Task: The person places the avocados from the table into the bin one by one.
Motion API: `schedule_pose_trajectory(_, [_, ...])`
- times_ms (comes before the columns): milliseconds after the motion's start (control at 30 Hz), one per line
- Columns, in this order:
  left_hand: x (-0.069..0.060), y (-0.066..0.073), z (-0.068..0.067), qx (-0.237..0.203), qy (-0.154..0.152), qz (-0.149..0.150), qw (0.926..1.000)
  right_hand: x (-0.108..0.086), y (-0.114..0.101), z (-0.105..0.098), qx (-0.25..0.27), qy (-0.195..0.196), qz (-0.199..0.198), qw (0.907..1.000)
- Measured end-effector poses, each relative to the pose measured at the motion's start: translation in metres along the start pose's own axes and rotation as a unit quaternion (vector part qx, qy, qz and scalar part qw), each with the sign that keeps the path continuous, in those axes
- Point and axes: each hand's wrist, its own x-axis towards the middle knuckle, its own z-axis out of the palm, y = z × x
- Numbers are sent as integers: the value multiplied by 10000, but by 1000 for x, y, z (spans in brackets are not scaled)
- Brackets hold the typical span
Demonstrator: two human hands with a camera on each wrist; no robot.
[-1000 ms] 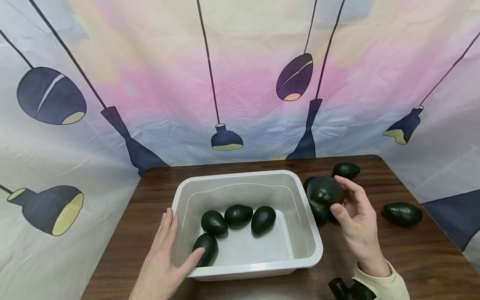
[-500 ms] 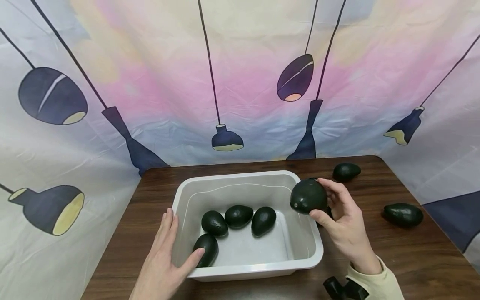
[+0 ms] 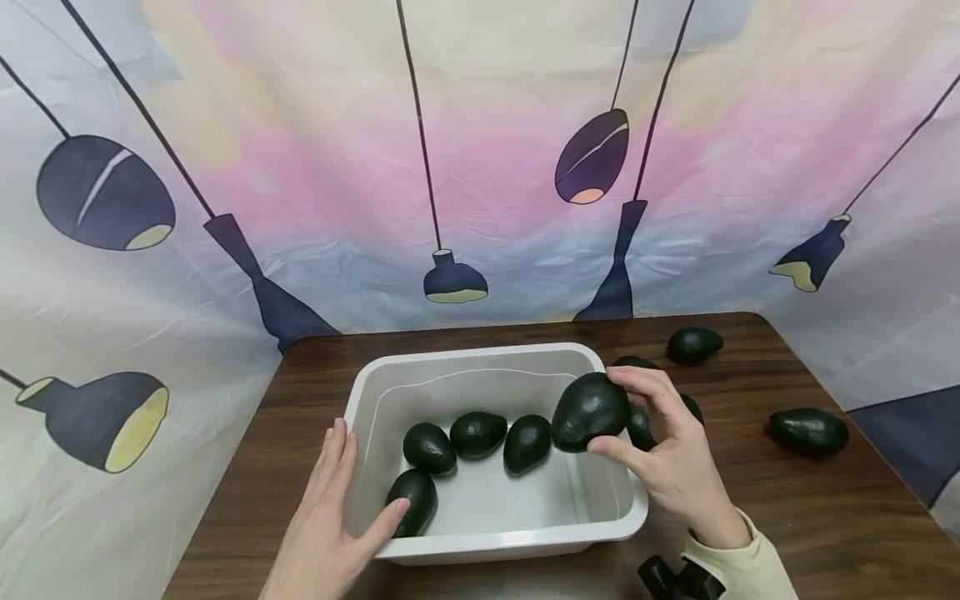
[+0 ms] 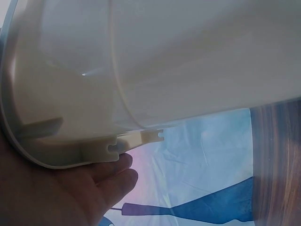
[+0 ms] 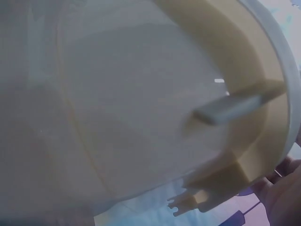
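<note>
My right hand [image 3: 678, 450] pinches a dark green avocado [image 3: 588, 411] between thumb and fingers, above the right part of a white plastic tub [image 3: 517, 543]. Several avocados lie inside that tub, among them one [image 3: 527, 444] in the middle and another [image 3: 414, 502] in the front left corner. My left hand [image 3: 318, 521] rests against the tub's front left corner, fingers extended along the left side, thumb over the rim. In the left wrist view, fingers [image 4: 117, 183] show beneath the tub's rim. The right wrist view shows mainly the tub's outer wall [image 5: 141, 108], with the avocado hidden.
More avocados lie on the brown wooden table [image 3: 780, 517] right of the tub: one far back [image 3: 694, 344], one near the right edge [image 3: 808, 432], and several partly hidden behind my right hand. A cloth with printed lamps [image 3: 360, 167] hangs behind the table.
My right hand has carried the avocado left from the group beside the tub, over the right rim. The left hand and the avocados in the tub have stayed put.
</note>
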Motion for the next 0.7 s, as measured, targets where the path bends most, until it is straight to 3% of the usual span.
schedule_pose_trajectory(300, [0, 1, 0, 1, -37, -43, 10000, 3, 0, 3, 638, 372, -460, 9962])
schedule_pose_trajectory(700, [-1, -1, 1, -61, 84, 91, 9999, -2, -1, -3, -138, 497, -111, 9986])
